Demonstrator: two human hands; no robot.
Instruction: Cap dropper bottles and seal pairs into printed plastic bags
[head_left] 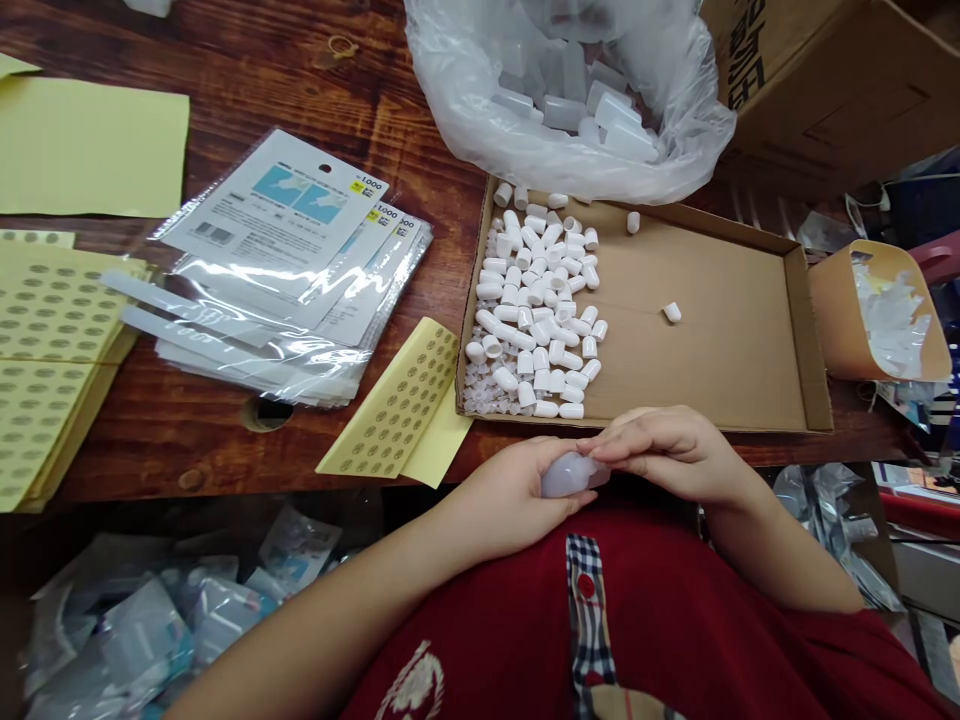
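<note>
My left hand (510, 495) is wrapped around a small translucent plastic bottle (566, 477), held close to my body at the table's front edge. The fingers of my right hand (671, 452) are closed over the bottle's right end and hide it. Just beyond my hands lies a shallow cardboard tray (727, 330). Many white caps (536, 300) are heaped in its left part, with small clear plastic pieces (487, 398) along the left side. One loose cap (671, 313) lies apart on the tray floor.
Behind the tray stands a plastic-lined bag (457, 110) of translucent bottles (607, 110). A cardboard box (817, 90) and an orange bin (844, 315) are on the right. Leftward lie a folded sticker sheet (397, 400), packaging sleeves (292, 270) and stacked label sheets (52, 370).
</note>
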